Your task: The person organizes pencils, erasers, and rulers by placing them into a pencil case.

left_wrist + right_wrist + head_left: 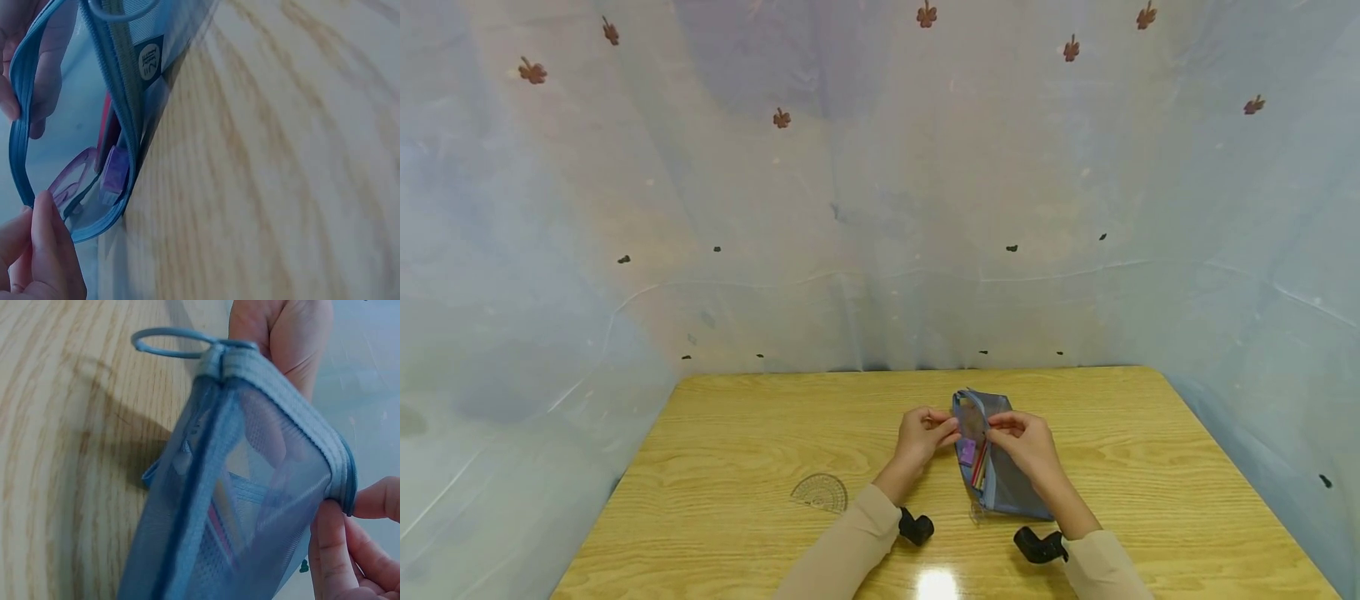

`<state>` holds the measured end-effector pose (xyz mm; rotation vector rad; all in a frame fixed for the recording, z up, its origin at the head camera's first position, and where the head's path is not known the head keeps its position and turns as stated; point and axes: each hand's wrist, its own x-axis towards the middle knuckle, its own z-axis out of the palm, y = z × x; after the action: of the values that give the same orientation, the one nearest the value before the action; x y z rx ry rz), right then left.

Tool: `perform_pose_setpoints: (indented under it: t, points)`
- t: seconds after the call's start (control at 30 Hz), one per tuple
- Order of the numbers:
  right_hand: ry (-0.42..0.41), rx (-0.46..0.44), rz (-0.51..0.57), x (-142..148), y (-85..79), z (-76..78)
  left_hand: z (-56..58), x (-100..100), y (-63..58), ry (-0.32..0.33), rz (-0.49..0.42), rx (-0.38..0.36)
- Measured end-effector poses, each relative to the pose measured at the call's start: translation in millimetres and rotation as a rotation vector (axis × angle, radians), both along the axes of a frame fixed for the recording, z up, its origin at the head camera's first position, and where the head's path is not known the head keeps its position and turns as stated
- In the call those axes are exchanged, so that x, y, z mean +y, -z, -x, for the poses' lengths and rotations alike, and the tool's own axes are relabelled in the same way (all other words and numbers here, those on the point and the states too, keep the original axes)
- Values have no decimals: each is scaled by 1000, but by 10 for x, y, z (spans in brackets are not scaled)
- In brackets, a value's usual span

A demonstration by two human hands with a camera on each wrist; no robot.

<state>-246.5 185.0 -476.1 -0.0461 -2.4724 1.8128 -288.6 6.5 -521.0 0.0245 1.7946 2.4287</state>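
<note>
A blue mesh pencil pouch (1018,483) lies on the table with its zipped mouth spread apart. My left hand (921,437) pinches the mouth's edge on the left, thumb against fingers. On the opposite edge, my right hand (1028,442) pinches the zipper band between thumb and fingers, seen closer in the right wrist view. Inside the pouch are several coloured pencils (980,467) and a small purple block-like item (114,172). Beside that item, the left wrist view shows a purple-rimmed clear piece (74,175). A ring (178,344) hangs at one end of the pouch.
A clear protractor (822,492) lies flat on the wooden table (737,433), left of the pouch. Black wrist mounts (916,527) sit below both hands. A pale patterned curtain (880,183) rises behind the table's far edge.
</note>
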Motion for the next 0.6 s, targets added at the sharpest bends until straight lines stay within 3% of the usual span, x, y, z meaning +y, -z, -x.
perform_pose_setpoints:
  t: [0.27, 0.6]
  points:
    - [2, -2, -2, -1, -8, -10, -25, 31, 15, -16, 6, -13]
    - [4, 1, 6, 2, -2, -11, -65, 49, -46, 13, 179, 27]
